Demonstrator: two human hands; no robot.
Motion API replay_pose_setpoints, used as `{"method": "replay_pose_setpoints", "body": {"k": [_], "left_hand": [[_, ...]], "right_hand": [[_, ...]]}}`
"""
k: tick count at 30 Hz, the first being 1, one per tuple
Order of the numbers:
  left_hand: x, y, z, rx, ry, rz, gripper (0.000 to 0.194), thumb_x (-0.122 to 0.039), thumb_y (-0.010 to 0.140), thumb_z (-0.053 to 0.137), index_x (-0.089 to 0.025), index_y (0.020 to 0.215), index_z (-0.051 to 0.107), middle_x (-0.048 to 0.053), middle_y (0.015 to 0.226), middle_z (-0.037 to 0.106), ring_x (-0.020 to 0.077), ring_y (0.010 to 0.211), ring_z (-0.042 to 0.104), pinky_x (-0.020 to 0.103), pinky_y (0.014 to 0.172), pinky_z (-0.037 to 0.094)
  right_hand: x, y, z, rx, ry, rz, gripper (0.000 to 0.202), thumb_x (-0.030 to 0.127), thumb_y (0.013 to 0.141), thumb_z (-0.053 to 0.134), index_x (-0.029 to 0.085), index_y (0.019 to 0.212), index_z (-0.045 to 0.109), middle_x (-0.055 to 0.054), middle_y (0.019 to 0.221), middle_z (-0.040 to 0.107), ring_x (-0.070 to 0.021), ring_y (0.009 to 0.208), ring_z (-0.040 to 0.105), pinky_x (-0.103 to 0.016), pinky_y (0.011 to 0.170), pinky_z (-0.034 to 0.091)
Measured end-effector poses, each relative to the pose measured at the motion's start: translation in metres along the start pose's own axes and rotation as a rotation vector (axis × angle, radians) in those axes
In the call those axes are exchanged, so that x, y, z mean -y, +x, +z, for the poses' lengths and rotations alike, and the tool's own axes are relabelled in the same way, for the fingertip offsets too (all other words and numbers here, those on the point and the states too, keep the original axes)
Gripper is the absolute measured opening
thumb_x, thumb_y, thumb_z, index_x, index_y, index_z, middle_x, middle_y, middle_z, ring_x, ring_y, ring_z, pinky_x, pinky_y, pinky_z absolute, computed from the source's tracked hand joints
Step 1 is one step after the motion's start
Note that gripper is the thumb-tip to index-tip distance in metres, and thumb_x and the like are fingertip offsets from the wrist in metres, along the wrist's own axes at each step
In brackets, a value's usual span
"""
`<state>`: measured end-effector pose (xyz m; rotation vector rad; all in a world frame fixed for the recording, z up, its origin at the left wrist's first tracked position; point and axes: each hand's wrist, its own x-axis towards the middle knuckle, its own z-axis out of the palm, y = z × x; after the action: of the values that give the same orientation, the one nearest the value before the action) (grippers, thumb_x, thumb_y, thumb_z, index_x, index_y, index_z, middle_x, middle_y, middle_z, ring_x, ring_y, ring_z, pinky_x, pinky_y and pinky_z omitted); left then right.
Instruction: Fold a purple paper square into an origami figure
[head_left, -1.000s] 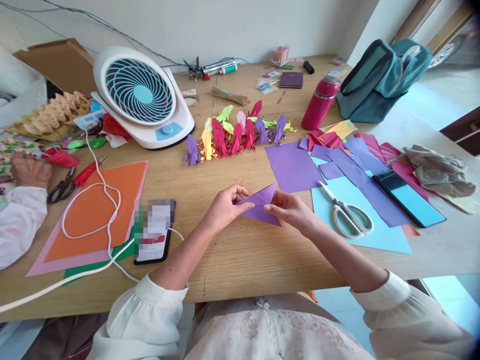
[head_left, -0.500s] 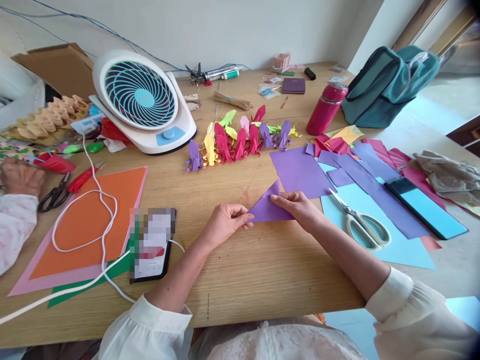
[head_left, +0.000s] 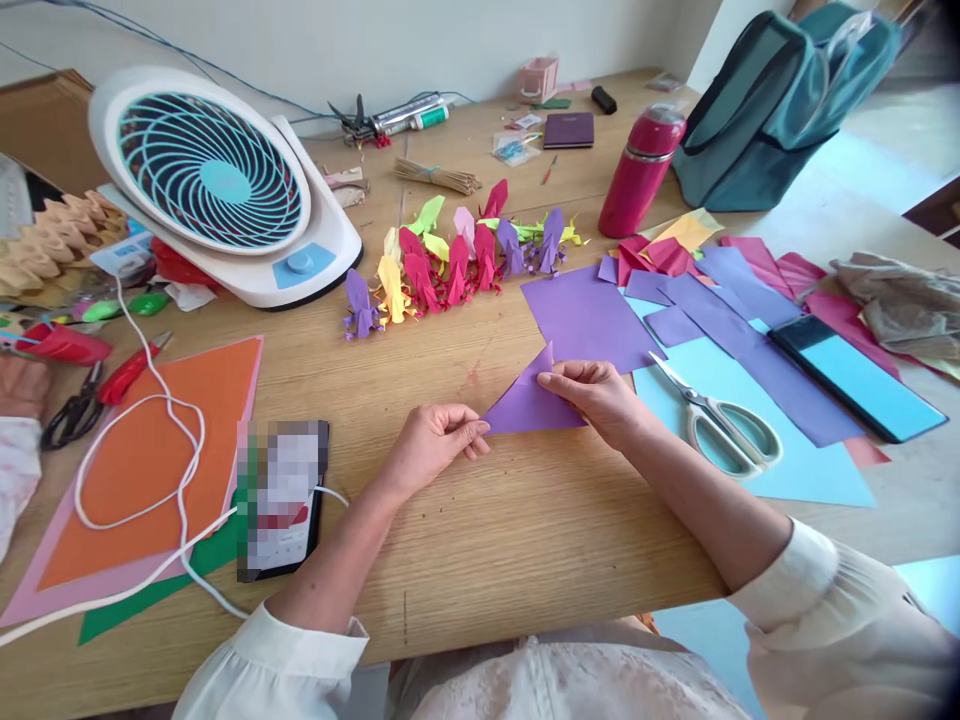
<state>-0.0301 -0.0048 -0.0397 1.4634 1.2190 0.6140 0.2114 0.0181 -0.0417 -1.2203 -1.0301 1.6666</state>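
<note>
A purple sheet of paper (head_left: pixel 531 402), folded into a triangle, is held between my two hands just above the wooden table. My left hand (head_left: pixel 439 445) pinches its left corner between thumb and fingers. On the other side, my right hand (head_left: pixel 596 395) grips the paper's right part, thumb on top and fingers partly hidden behind it. Past the hands lies a flat purple sheet (head_left: pixel 585 315). Scissors with pale handles (head_left: pixel 724 430) rest on light blue paper (head_left: pixel 810 480) to the right of my right hand.
Several folded paper figures (head_left: pixel 457 265) stand behind my hands. A fan (head_left: pixel 225 185), a pink flask (head_left: pixel 641 170) and a teal bag (head_left: pixel 757 120) stand farther back. On the left are a phone (head_left: pixel 289 500), a white cable (head_left: pixel 180 500) and orange paper (head_left: pixel 150 450); another person's sleeve (head_left: pixel 15 480) shows at the edge.
The view has shifted, so most things on the table sit farther left. Both hands still hold the folded purple paper, with the left one now right at its corner tip.
</note>
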Motion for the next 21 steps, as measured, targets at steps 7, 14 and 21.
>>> {"method": "replay_pose_setpoints", "body": {"k": [7, 14, 21], "left_hand": [[-0.005, 0.011, -0.004, 0.005, -0.081, -0.052, 0.039, -0.051, 0.077, 0.075, -0.014, 0.066, 0.067, 0.004, 0.065, 0.072, 0.0094, 0.051, 0.06, 0.021, 0.055, 0.048], [-0.01, 0.008, -0.012, 0.018, -0.239, -0.166, 0.049, -0.059, 0.067, 0.081, -0.013, 0.063, 0.065, 0.001, 0.059, 0.069, 0.0051, 0.047, 0.055, 0.016, 0.047, 0.034], [-0.003, 0.006, -0.014, 0.069, -0.268, -0.147, 0.052, -0.062, 0.071, 0.078, -0.013, 0.063, 0.062, 0.002, 0.06, 0.068, 0.0058, 0.048, 0.055, 0.017, 0.047, 0.033]], "right_hand": [[0.008, 0.006, -0.025, -0.252, -0.162, -0.315, 0.035, 0.053, 0.08, 0.074, 0.018, 0.087, 0.074, -0.006, 0.084, 0.072, -0.0136, 0.07, 0.06, -0.028, 0.068, 0.05], [0.007, -0.009, -0.021, 0.041, -0.834, -0.733, 0.053, 0.042, 0.088, 0.07, 0.027, 0.137, 0.055, -0.011, 0.13, 0.059, -0.0248, 0.106, 0.063, -0.041, 0.089, 0.056], [0.0, -0.009, -0.017, 0.231, -0.963, -0.76, 0.048, 0.02, 0.092, 0.061, 0.026, 0.139, 0.052, -0.01, 0.121, 0.062, -0.024, 0.108, 0.064, -0.038, 0.093, 0.054]]}}
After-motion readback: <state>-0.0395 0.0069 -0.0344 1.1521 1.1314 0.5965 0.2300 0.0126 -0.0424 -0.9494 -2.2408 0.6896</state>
